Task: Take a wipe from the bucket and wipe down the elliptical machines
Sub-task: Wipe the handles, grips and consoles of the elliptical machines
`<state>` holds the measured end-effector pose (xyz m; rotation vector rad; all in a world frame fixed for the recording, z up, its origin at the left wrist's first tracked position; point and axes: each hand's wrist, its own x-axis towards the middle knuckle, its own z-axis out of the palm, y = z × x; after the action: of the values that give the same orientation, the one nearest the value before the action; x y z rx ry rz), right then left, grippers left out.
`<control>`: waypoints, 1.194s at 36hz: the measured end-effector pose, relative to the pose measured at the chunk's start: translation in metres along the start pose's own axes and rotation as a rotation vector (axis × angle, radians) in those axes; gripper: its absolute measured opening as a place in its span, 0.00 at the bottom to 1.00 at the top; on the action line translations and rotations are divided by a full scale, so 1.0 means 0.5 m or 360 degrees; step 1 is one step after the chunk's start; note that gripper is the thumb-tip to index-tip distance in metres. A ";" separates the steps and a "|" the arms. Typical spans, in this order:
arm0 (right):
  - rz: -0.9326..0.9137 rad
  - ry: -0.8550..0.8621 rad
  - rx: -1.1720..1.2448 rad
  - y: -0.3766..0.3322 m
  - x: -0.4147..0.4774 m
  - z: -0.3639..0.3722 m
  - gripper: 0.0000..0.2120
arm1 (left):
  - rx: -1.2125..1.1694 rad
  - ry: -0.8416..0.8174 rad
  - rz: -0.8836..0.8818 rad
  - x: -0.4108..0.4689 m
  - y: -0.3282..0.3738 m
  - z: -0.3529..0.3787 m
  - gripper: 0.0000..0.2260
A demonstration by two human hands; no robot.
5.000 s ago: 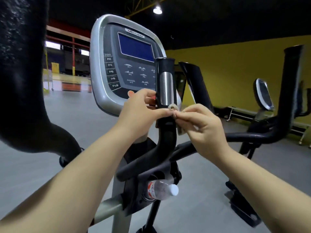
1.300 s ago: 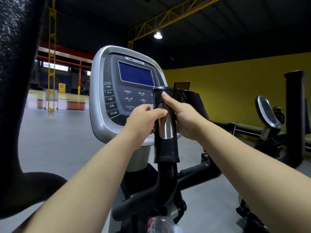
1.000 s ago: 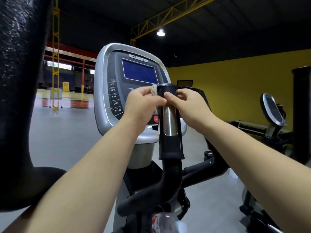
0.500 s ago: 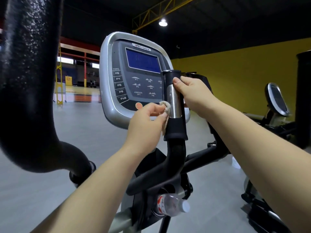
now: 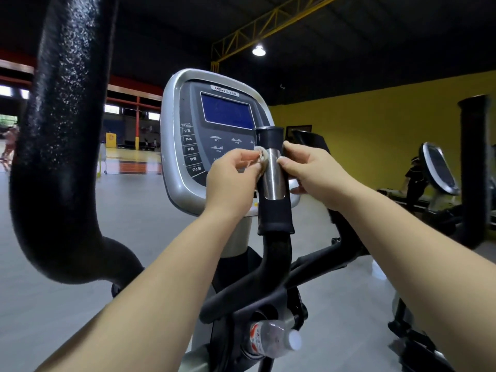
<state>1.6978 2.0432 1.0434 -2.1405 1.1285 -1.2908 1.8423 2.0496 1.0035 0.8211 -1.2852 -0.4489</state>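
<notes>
- Padding, black and speckled, covers a thick swing arm point(image 5: 61, 130) that rises and curves well to the left of the sensor grip point(image 5: 272, 181), filling the left edge of the view.
- Console point(image 5: 188, 146) with a silver rim, a blue screen and a column of buttons marked P2 to P10 stands just behind the sensor grip and to its left; its lower right part is hidden by the hands.
- Left hand point(image 5: 230, 178) reaches in from the left of the sensor grip, fingers curled, pinching a small wadded white wipe point(image 5: 261, 157) between thumb and fingertips.
- Wipe is pressed against the left edge of the sensor grip, at the top of its shiny metal plate.
- Sensor grip itself stands upright, a black sleeve with a black cap and the metal plate facing the camera, on a black bar that bends down and away to the left.
- Right hand point(image 5: 316, 170) grips the sensor grip from the right: the thumb lies against the right edge of the metal plate and the fingers curl toward the back, where most of them are hidden.
- Water bottle point(image 5: 271, 342) with a white cap and red label lies in a holder well below the sensor grip.
- Second machine point(image 5: 440, 170) with a similar silver-rimmed console stands well to the right of the sensor grip, before a yellow wall point(image 5: 375, 124), with a black upright post point(image 5: 473, 170) just beside it.
</notes>
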 end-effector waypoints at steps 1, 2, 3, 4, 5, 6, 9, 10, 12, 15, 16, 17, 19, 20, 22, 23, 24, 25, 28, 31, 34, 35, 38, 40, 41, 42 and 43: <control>-0.0001 -0.0020 -0.0029 0.003 -0.004 -0.005 0.19 | 0.0077 0.0044 0.0044 0.014 0.007 0.008 0.06; -0.0008 -0.0031 -0.0066 0.006 -0.007 -0.011 0.22 | 0.0150 0.0092 0.0090 0.028 0.015 0.015 0.07; -0.0015 -0.0037 -0.0110 0.009 -0.008 -0.016 0.23 | 0.0200 0.0135 0.0131 0.042 0.024 0.021 0.08; -0.0025 -0.0049 -0.0157 0.009 -0.009 -0.020 0.24 | 0.0235 0.0167 0.0162 0.055 0.033 0.027 0.09; -0.0035 -0.0063 -0.0203 0.010 -0.009 -0.023 0.24 | 0.0273 0.0187 0.0184 0.067 0.041 0.032 0.10; -0.0049 -0.0079 -0.0245 0.010 -0.011 -0.026 0.24 | 0.0326 0.0195 0.0211 0.077 0.049 0.038 0.10; -0.0124 -0.0090 -0.0466 0.008 -0.012 -0.028 0.25 | 0.0608 0.0115 0.0337 0.105 0.069 0.049 0.11; -0.0139 -0.0081 -0.0535 0.007 -0.014 -0.027 0.25 | 0.0740 0.0061 0.0381 0.114 0.076 0.050 0.11; -0.0151 -0.0055 -0.0589 0.007 -0.015 -0.026 0.25 | 0.0951 -0.0081 0.0415 0.130 0.089 0.054 0.12; -0.0120 -0.0055 -0.0552 0.010 -0.014 -0.027 0.25 | 0.1113 -0.0359 0.0358 0.153 0.106 0.064 0.11; -0.0109 -0.0065 -0.0541 0.012 -0.015 -0.028 0.25 | 0.1144 -0.0436 0.0332 0.159 0.111 0.069 0.12; -0.0107 -0.0070 -0.0540 0.013 -0.016 -0.029 0.25 | 0.1160 -0.0490 0.0304 0.165 0.115 0.073 0.12; -0.0111 -0.0068 -0.0564 0.016 -0.020 -0.030 0.24 | 0.1200 -0.0544 0.0264 0.173 0.122 0.077 0.12; -0.0114 -0.0063 -0.0578 0.017 -0.022 -0.031 0.23 | 0.1262 -0.0558 0.0267 0.174 0.125 0.078 0.13; -0.0102 -0.0046 -0.0592 0.019 -0.029 -0.031 0.23 | 0.1438 -0.0555 0.0316 0.171 0.131 0.077 0.14; -0.0089 -0.0042 -0.0600 0.020 -0.033 -0.030 0.23 | 0.1510 -0.0528 0.0345 0.168 0.134 0.074 0.14; -0.0080 -0.0040 -0.0609 0.021 -0.037 -0.028 0.23 | 0.1561 -0.0490 0.0359 0.165 0.136 0.070 0.15; -0.0077 -0.0041 -0.0618 0.021 -0.040 -0.026 0.23 | 0.1589 -0.0452 0.0359 0.162 0.137 0.065 0.15; -0.0076 -0.0037 -0.0624 0.019 -0.045 -0.024 0.23 | 0.1529 -0.0388 0.0273 0.159 0.137 0.051 0.16; -0.0050 -0.0046 -0.0651 0.013 -0.048 -0.026 0.24 | 0.1411 -0.0420 0.0108 0.160 0.142 0.050 0.17; -0.0033 -0.0078 -0.0695 0.006 -0.055 -0.028 0.24 | 0.1373 -0.0441 0.0196 0.146 0.148 0.053 0.15; -0.0027 -0.0088 -0.0706 0.004 -0.059 -0.029 0.24 | 0.1365 -0.0454 0.0256 0.138 0.148 0.053 0.15; -0.0015 -0.0108 -0.0752 -0.004 -0.074 -0.032 0.23 | 0.1401 -0.0504 0.0369 0.118 0.154 0.049 0.12; -0.0008 -0.0129 -0.0791 -0.012 -0.087 -0.036 0.21 | 0.1509 -0.0476 0.0324 0.111 0.165 0.044 0.13; -0.0006 -0.0141 -0.0812 -0.016 -0.094 -0.039 0.18 | 0.1528 -0.0444 0.0285 0.106 0.171 0.041 0.13; -0.0008 -0.0154 -0.0840 -0.020 -0.102 -0.044 0.15 | 0.1520 -0.0417 0.0276 0.098 0.175 0.037 0.13; -0.0007 -0.0167 -0.0868 -0.023 -0.110 -0.048 0.12 | 0.1505 -0.0412 0.0293 0.085 0.179 0.032 0.12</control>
<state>1.6680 2.0957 1.0330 -2.5492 1.5671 -0.9268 1.8249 2.0727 1.0996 1.4340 -1.8205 0.2553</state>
